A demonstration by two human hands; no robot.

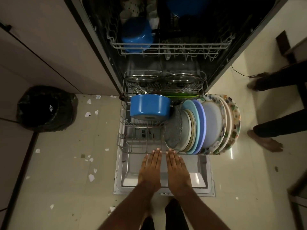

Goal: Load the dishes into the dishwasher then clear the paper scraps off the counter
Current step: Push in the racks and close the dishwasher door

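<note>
So the lower rack (pixel 136 152) is pulled out over the open door (pixel 199 176) and it's pretty full, so I'd guess the loading part is about done. Both hands are laid flat, fingers straight and pressed together. The left hand (pixel 150 165) and right hand (pixel 177 165) sit side by side with their fingertips right at the rack's front rim, gripping nothing, which looks to me like a setup for shoving it in. My worry is the plates (pixel 214 125) crammed along the rack's right side. The big floral ones seem to hang out past its right wall, so a straight push could knock them on the tub frame and chip or tip them. They're packed tight against the glass dish (pixel 172 128) too, so a hard shove means rattling. The blue pot (pixel 150 107) at the rack's left rear lies on its side and could shift. Both hands are also pushing near the middle-right, so the rack might skew on its runners. The paper scraps (pixel 88 114) I can see are on the floor left of the rack, near the bin (pixel 46 108). The counter isn't in view, so I can't tell what's on it. Stepping on those scraps could be slippery. Someone else's feet (pixel 265 141) are right of the rack, close enough to trip over the door.
</note>
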